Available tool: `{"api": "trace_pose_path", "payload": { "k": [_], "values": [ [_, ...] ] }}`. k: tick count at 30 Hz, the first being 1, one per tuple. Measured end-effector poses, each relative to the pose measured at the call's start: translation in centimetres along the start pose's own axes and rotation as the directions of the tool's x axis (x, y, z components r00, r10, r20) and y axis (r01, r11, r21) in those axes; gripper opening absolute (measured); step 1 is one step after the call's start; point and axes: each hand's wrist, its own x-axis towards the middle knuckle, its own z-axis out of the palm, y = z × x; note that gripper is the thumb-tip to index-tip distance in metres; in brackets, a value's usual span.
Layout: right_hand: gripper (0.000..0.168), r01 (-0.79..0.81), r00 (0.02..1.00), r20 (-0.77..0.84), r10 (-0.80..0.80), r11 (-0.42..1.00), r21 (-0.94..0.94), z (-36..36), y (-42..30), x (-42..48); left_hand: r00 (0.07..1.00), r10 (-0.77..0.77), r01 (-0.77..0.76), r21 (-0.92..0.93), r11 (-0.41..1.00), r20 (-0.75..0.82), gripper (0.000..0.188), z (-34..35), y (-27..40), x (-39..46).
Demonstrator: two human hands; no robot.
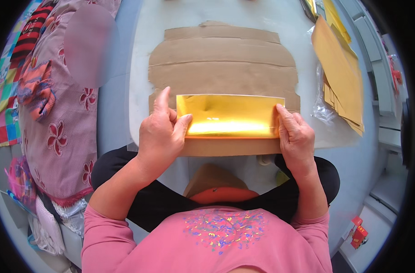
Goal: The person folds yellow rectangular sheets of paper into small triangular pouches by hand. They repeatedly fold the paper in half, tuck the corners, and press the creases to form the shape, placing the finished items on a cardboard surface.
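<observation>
A shiny gold foil paper sheet (228, 112) lies lengthwise before me, with a pale line along its far edge and a bright glare near its front edge. My left hand (163, 133) grips its left end, thumb on top and index finger pointing away from the sheet. At the other end, my right hand (294, 133) holds the right edge, one fingertip on the far right corner. Both hands' undersides are hidden. Beneath the sheet is a flattened brown cardboard piece (224, 76), creased across, whose front strip shows below the foil.
The cardboard lies on a white table (221, 12). Gold-yellow paper sheets (340, 75) and crumpled clear plastic (322, 109) are at its right side. To the left stands a seat under a pink flowered cover (71, 136) with an orange knitted cloth (38, 90). A blurred patch hides part of it.
</observation>
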Motion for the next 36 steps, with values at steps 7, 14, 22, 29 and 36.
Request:
{"api": "trace_pose_path", "payload": {
  "k": [7,14,22,29,36],
  "values": [
    [0.038,-0.008,1.000,0.023,0.010,0.999,-0.052,-0.20,0.08,0.03,1.000,-0.011,0.010,-0.044,0.999,-0.011,0.064,0.21,-0.06,0.22],
    [0.041,-0.001,1.000,0.010,0.001,0.999,-0.051,-0.15,0.11,0.07,0.999,-0.037,0.036,-0.072,0.997,-0.013,0.064,0.40,0.02,0.33],
    [0.042,-0.036,0.999,0.037,0.037,0.999,-0.033,-0.22,0.01,0.06,1.000,-0.023,0.022,-0.082,0.996,-0.003,0.065,0.32,0.03,0.28],
    [0.039,-0.053,0.997,0.056,0.056,0.998,-0.045,-0.26,-0.25,0.18,0.999,-0.042,0.042,-0.056,0.998,0.007,0.065,0.12,-0.11,0.18],
    [0.038,-0.073,0.994,0.086,0.072,0.997,0.006,-0.33,-0.64,0.34,1.000,0.013,-0.012,-0.023,1.000,0.022,0.059,-0.09,-0.65,0.14]
  ]
}}
